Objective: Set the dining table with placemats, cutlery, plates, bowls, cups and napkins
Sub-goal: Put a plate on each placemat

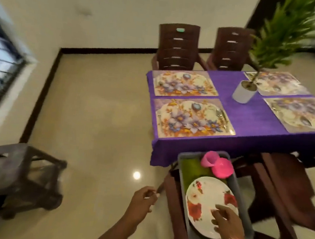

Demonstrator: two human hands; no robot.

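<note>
Two hands are at work close in. The right hand is laid on the floral plate at the near end of the grey tray, fingers spread and only lightly bent, nothing clasped yet; a lift of the plate seems to be readied. The left hand is held out left of the tray, wrist raised, fingers curled in; whether anything is pinched cannot be told. Pink cups are lying at the tray's far end on a green cloth, probably stowed there for carrying. Beyond the tray, four floral placemats are laid out on the purple tablecloth, with cutlery set on the nearest. Further beyond, a potted plant is kept central.
</note>
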